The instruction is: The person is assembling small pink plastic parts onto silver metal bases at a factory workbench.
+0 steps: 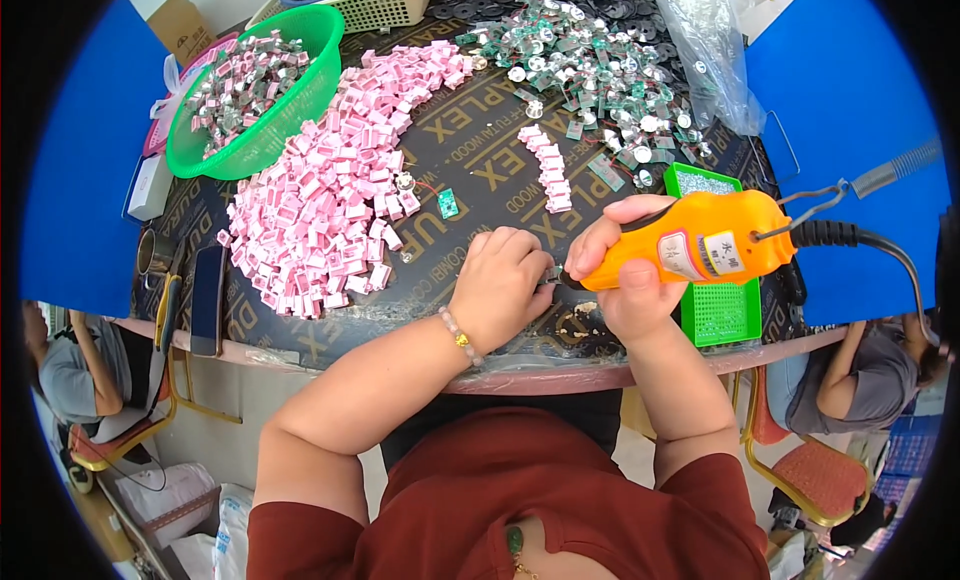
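Near the front edge of the counter (475,175), your right hand (642,302) wraps an orange power tool (715,242) lying crosswise, tip pointing left toward a small part (553,274), mostly hidden, pinched by your left hand (500,288). Pink pieces (320,195) heap left; blue partitions (835,100) flank the dark surface.

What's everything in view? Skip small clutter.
Power tool: 1, orange, right hand
Pink parts: many, pink, left
Pink row: 1, pink, centre
Wired pieces: many, green/silver, upper right
Circuit board: 1, green, centre
Green basket: 1, green, upper left
Pale basket: 1, cream, top
Tray: at least 1, green, right
Bag: 1, clear, upper right
Phone: 1, dark, left edge
Black discs: many, black, top
Table: 1, dark, middle
Co-workers: 2, grey tops, both sides
Left hand: 1, bare, tool tip
Right hand: 1, bare, on tool
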### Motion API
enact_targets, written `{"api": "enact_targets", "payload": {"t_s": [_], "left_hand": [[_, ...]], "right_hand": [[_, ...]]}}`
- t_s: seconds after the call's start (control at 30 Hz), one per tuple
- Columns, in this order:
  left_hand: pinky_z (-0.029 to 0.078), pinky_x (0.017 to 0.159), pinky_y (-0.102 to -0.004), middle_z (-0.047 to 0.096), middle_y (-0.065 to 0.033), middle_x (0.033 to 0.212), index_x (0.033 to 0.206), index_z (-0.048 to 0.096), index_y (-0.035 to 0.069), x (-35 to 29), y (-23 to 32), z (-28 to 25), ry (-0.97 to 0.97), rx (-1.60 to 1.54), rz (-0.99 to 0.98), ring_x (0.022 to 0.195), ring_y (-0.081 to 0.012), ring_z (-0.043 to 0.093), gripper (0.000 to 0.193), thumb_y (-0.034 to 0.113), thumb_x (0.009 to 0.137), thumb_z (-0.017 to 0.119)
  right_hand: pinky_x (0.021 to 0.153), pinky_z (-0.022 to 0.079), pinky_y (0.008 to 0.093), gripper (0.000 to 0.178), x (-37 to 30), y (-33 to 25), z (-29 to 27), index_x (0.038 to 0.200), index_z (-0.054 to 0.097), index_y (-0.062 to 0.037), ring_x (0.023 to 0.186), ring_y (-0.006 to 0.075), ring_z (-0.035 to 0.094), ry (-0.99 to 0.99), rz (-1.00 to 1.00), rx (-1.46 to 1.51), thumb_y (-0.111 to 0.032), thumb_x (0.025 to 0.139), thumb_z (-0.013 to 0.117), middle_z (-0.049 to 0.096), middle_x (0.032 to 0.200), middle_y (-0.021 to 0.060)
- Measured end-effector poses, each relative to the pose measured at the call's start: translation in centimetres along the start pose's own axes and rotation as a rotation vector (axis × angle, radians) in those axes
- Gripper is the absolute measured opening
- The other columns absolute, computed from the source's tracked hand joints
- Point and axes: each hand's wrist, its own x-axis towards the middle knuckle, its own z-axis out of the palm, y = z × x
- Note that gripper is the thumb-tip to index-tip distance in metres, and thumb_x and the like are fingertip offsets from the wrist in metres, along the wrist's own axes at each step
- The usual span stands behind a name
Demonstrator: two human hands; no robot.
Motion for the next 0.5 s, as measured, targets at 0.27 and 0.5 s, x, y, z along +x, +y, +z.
{"api": "enact_targets", "payload": {"t_s": [0.27,0.5], "left_hand": [[0.04,0.083,-0.0388,0.058,-0.0062,0.098,0.087,0.063,0.007,-0.13,-0.11,0.2,0.014,-0.017,-0.001,0.096,-0.0261,0.053,0.023,0.015,0.068,0.073],[0.04,0.082,-0.0387,0.058,-0.0063,0.098,0.087,0.063,0.007,-0.08,-0.03,0.21,0.014,-0.01,-0.003,0.096,-0.0261,0.054,0.022,0.014,0.068,0.073]], "right_hand": [[0.057,0.051,0.0323,0.056,0.18,-0.44,0.61,0.116,0.043,-0.0021,0.06,0.0188,0.056,0.035,0.033,-0.126,-0.046,0.089,0.066,0.057,0.071,0.0104],[0.059,0.05,0.0296,0.053,0.1,-0.25,0.34,0.117,0.044,0.0002,0.064,0.0168,0.057,0.026,0.024,-0.07,-0.037,0.088,0.068,0.059,0.074,0.0109]]}}
